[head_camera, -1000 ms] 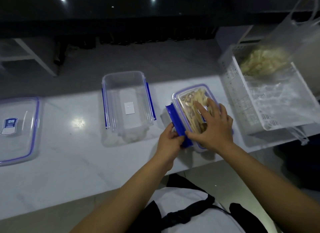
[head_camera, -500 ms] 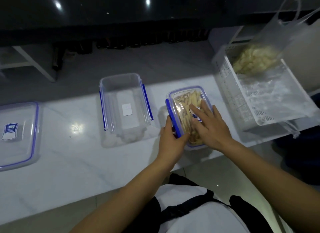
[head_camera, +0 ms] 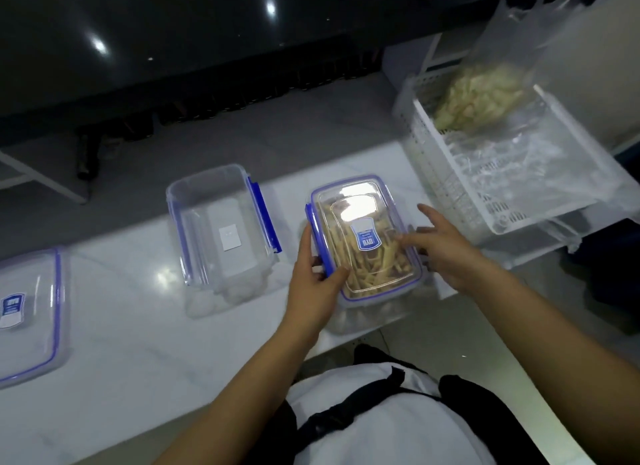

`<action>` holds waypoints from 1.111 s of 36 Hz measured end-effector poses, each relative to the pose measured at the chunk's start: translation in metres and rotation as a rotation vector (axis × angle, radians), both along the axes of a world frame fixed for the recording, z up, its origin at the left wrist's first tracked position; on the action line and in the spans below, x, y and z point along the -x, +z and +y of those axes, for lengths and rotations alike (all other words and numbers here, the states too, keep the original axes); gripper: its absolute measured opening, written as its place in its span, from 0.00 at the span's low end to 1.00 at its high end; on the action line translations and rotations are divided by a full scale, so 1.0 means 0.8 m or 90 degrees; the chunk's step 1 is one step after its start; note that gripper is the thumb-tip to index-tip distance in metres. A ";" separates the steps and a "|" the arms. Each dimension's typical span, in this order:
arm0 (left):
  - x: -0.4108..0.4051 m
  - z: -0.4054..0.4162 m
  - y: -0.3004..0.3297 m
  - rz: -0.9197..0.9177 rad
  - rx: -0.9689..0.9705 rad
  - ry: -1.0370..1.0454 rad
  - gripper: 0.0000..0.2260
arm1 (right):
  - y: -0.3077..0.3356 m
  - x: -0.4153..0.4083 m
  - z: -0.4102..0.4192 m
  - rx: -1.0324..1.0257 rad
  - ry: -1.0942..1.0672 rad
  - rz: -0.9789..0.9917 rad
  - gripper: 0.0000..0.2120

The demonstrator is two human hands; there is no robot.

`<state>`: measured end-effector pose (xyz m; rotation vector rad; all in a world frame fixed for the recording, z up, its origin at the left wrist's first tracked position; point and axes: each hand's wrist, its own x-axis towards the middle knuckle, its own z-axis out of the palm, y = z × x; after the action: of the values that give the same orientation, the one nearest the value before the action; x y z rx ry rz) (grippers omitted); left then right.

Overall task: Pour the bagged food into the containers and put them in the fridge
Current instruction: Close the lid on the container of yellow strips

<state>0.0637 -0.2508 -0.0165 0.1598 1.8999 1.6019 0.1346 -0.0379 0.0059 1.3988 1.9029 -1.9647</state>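
Left hand (head_camera: 313, 284) grip clasping lidded container (head_camera: 363, 243), right hand (head_camera: 446, 246) grip loose, fingertips touching its lid

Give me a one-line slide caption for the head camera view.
Left hand holds the lidded food container; right hand open beside it.

Both forearms bare to the frame edge; no sleeves, watch, rings or gloves visible on left hand (head_camera: 313, 284) or right hand (head_camera: 446, 248). Torso: white top (head_camera: 381, 426), smooth fabric, no print visible. Black strap (head_camera: 349, 411) crosses it diagonally, thickening to a darker junction near the upper right. Black fabric (head_camera: 485, 405) on both flanks; garment type unclear.
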 end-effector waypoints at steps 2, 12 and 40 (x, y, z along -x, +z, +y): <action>0.006 -0.001 0.000 -0.023 0.009 0.002 0.36 | 0.005 0.003 0.010 0.077 0.023 -0.025 0.39; 0.018 0.000 0.002 -0.067 0.041 0.003 0.38 | 0.022 0.013 0.014 -0.122 0.121 -0.038 0.28; 0.017 -0.008 0.000 -0.034 0.067 0.027 0.36 | -0.006 -0.011 -0.020 -0.109 0.024 0.096 0.23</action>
<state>0.0502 -0.2571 -0.0169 0.0326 1.9528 1.5153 0.1431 -0.0537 0.0009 1.2728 2.1926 -1.9834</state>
